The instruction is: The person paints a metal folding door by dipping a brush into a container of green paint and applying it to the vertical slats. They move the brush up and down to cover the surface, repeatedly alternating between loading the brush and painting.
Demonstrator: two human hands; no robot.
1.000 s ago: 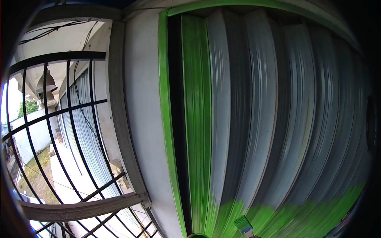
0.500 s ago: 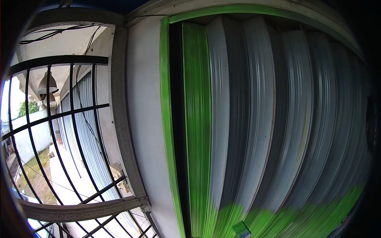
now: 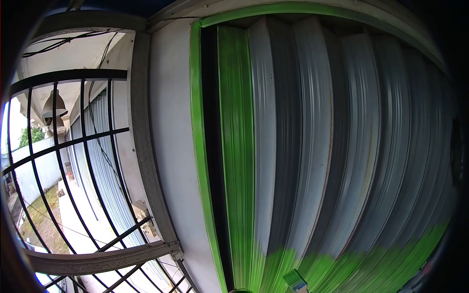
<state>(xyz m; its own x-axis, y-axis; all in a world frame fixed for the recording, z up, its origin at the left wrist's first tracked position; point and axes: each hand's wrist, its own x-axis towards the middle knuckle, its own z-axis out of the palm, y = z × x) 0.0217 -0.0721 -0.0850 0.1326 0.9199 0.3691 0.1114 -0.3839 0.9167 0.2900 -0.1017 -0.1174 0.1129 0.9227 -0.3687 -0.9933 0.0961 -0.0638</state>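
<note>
Neither my left hand nor my right hand shows. At the bottom edge a paintbrush [image 3: 294, 280] with green-coated bristles points up in front of the folding metal door [image 3: 312, 146]; whatever holds its handle is out of frame. Green paint covers the door's leftmost panel [image 3: 236, 146] and a ragged band along the lower part of the other folds. The upper parts of those folds are bare grey metal. Part of a round rim [image 3: 240, 291] shows at the bottom edge, left of the brush.
A green frame [image 3: 196, 107] borders the door's left side and top. Left of it stand a white wall strip [image 3: 171, 127] and a grey post [image 3: 141, 127]. Black bars [image 3: 56, 145] cross the opening at the far left. A dark object [image 3: 424, 273] lies at the lower right.
The view has shifted slightly, so the door and bars appear a little farther left. The brush appears slightly left and higher in the frame.
</note>
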